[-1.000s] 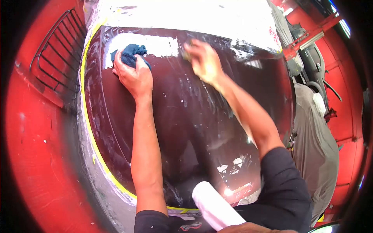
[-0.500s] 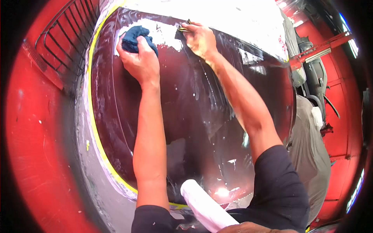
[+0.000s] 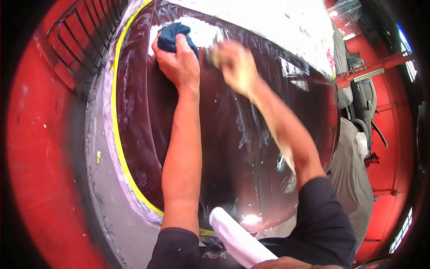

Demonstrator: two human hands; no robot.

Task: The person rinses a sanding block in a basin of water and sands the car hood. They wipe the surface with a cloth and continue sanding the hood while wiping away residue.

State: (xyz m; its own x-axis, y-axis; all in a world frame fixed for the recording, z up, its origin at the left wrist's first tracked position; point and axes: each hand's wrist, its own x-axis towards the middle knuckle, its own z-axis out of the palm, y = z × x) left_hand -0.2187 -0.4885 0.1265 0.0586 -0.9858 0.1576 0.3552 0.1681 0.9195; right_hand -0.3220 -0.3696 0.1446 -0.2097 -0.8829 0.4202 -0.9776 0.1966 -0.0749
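Observation:
My left hand (image 3: 181, 69) is wrapped around a bunched dark blue cloth (image 3: 174, 38) at the upper left of a glossy dark maroon car panel (image 3: 215, 148). To its right, my right hand (image 3: 239, 67) is smeared by motion over the same panel. Its fingers pinch a small dark folded piece of sandpaper (image 3: 215, 57), blurred now and clearer in the earlier view. Wet streaks and whitish residue mark the surface around both hands.
Yellow tape (image 3: 115, 107) borders the panel's left side. White sheeting (image 3: 291, 33) covers the area beyond it. A black metal rack (image 3: 85, 33) stands upper left, and a grey draped cover (image 3: 351, 179) hangs at right. A white elongated object (image 3: 237, 233) juts in below.
My right hand has moved downward with the sandpaper and is blurred. My left hand and the cloth appear farther right and slightly higher, as the whole view has shifted somewhat.

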